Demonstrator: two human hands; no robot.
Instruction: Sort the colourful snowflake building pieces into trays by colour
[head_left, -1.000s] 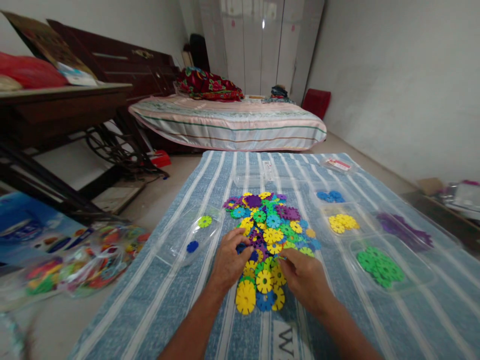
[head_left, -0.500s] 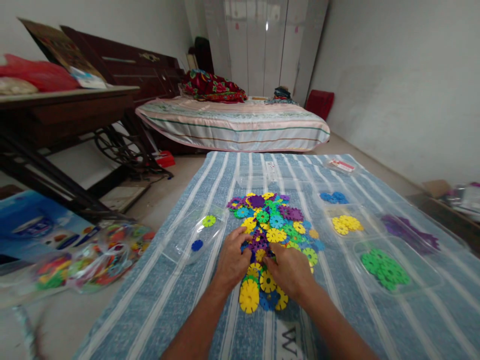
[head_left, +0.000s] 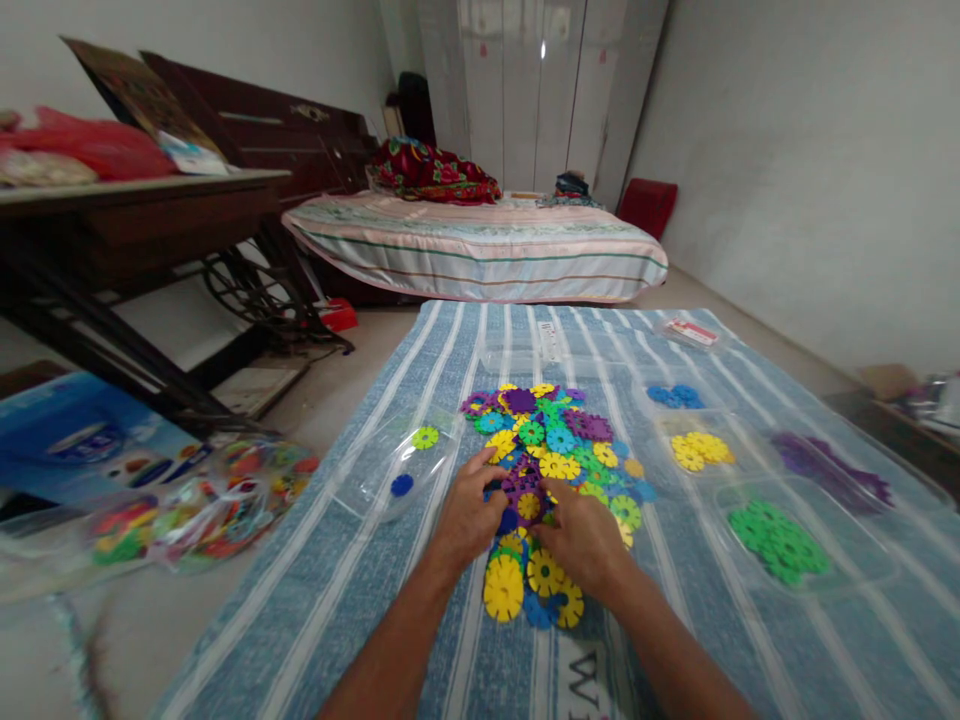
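Note:
A pile of flat plastic snowflake discs (head_left: 559, 440), yellow, green, blue and purple, lies on a blue striped cloth (head_left: 360, 590). My left hand (head_left: 466, 518) rests on the pile's near left edge, fingers bent down onto the discs. My right hand (head_left: 581, 540) lies on the pile beside it, fingertips curled onto a purple disc (head_left: 525, 487) between the two hands. Whether either hand actually grips a disc is hidden by the fingers.
Clear trays on the right hold sorted discs: blue (head_left: 673, 396), yellow (head_left: 701, 450), purple (head_left: 829, 465), green (head_left: 780, 540). A clear tray (head_left: 390, 468) on the left holds two discs. A bag of coloured pieces (head_left: 202, 505) lies left of the cloth. A bed (head_left: 480, 245) stands behind.
Both hands have slid a little forward and closer together over the pile, onto the purple disc. The camera has shifted slightly.

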